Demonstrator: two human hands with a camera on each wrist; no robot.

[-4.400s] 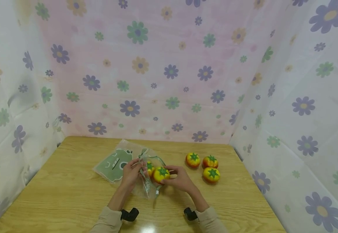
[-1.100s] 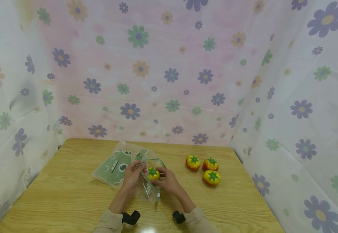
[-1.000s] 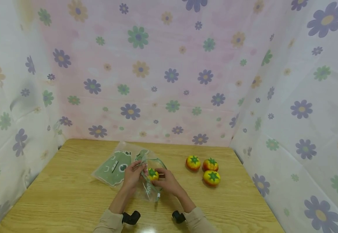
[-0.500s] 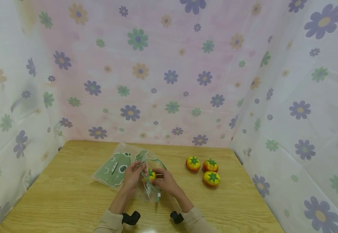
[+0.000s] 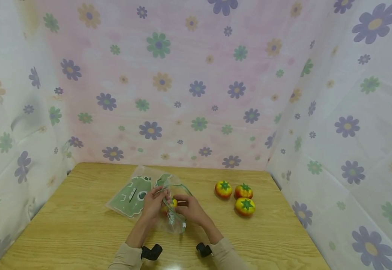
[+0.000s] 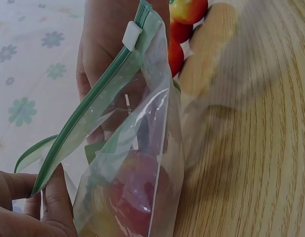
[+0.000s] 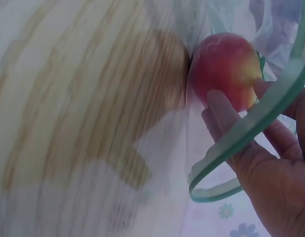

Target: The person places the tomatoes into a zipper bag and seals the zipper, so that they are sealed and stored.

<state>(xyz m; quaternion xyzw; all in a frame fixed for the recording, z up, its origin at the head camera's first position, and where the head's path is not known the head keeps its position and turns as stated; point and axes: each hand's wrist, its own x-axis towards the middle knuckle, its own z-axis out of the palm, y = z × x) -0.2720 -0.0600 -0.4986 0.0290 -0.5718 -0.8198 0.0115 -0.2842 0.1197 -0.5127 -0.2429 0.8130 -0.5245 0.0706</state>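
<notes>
A clear zip bag (image 5: 131, 197) with a green monster print lies on the table, its green-edged mouth facing right. My left hand (image 5: 153, 202) pinches the rim of that mouth; the left wrist view shows thumb and finger on the green zip strip (image 6: 88, 101). My right hand (image 5: 196, 212) reaches in through the mouth. Its fingertips hold a red-yellow toy tomato (image 7: 224, 69) at the near side, inside the bag. Through the plastic, a red toy tomato (image 6: 135, 192) shows beside a yellowish patch; whether that is a second one I cannot tell.
Three toy tomatoes with green star tops stand at the right: one at the back left (image 5: 223, 189), one behind (image 5: 243, 191), one in front (image 5: 245, 207). A white slider (image 6: 132, 35) sits on the zip. Flower-print curtains (image 5: 196, 82) enclose the wooden table (image 5: 81, 225).
My right hand has moved left into the bag's mouth, taking the toy tomato deeper, so less of it shows. My left hand has stayed on the rim. The three tomatoes outside have not moved.
</notes>
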